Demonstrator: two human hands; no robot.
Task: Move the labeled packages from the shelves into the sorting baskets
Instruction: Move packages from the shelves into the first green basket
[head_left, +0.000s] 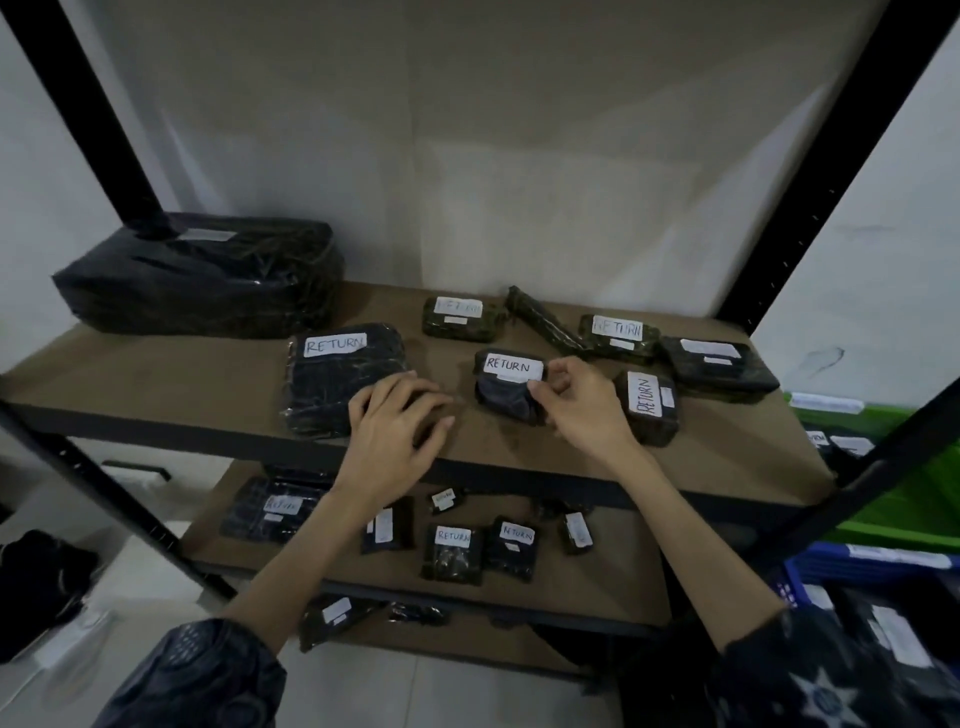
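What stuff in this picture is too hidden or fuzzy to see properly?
Head view only:
- Baskets: the green basket and blue basket are cut off by the right edge and crossed by the shelf post.
- Far-right package: its label writing is too blurred to read.
- Lowest shelf packages: partly hidden by the left arm and the shelf above.
- Right hand: its grip on the small package hides that package's right side.

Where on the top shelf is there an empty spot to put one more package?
Bare board lies on the top shelf between the big black bundle and the flat RETURN package. A smaller patch shows in front of the right hand, near the front edge. The right half is crowded with small packages.
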